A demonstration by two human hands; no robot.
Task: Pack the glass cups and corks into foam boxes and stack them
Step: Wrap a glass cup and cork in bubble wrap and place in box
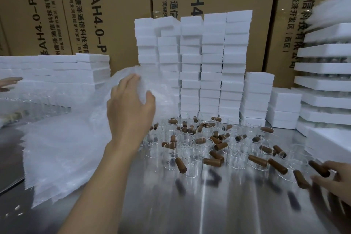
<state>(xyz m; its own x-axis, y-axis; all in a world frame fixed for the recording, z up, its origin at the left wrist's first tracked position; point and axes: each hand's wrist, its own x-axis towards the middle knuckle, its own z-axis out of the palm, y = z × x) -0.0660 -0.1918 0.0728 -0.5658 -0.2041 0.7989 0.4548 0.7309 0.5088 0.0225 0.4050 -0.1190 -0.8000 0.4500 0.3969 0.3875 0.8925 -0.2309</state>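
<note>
While left hand (131, 104) clutches one plastic sheet (66, 148), right hand (336, 182) pinches one cork (317, 167), dozens more among glass cups (191, 163).

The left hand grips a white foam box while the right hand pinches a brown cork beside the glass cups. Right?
Not quite. The head view shows the left hand gripping a crumpled translucent plastic sheet, not a foam box; the foam boxes stand stacked behind. The right hand does pinch a brown cork beside the glass cups.

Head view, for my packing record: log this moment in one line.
left hand: grips plastic sheet | right hand: at corks, grip unclear | glass cups: unpacked on table
</note>
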